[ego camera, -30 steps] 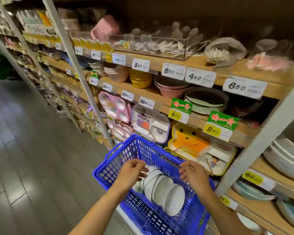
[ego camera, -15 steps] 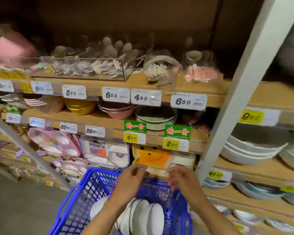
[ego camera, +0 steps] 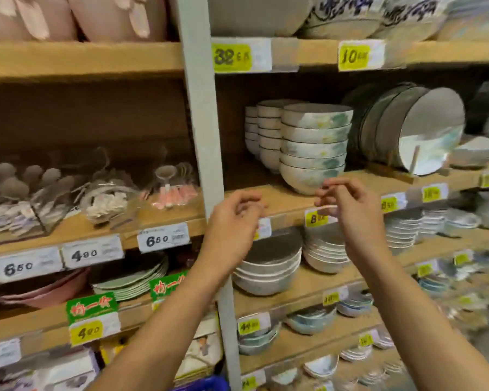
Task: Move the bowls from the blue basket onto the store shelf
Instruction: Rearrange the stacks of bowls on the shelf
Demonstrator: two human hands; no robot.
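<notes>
**Desk:** How far along are we?

**Me:** Hardly begun, by my reckoning. Nearest the camera, only a sliver of the blue basket shows at the bottom edge, low beside the grey upright post. The bowls to be moved are out of view, so I can't count what is left in it, and I can't pick out any bowl on the shelf as one of ours.

**Desk:** And the hands?

**Me:** Both are up in front of the shelving, well above that basket corner. The left hand has its fingers loosely curled; the right hand is the same, with its fingertips drawn near each other. The picture is smeared, but I see nothing held in either.

**Desk:** What lies beyond them?

**Me:** Just past the knuckles is the front edge of the store shelf, with a yellow price tag between the hands. There is bare board behind the left hand. A stack of patterned bowls stands just beyond the right hand's fingertips, apart from them. Farther right, plates stand on edge in a wooden rack.

**Desk:** So what remains?

**Me:** As I judge it, all of the carrying: reach down to the basket, lift bowls, and set them on that bare board.
</notes>
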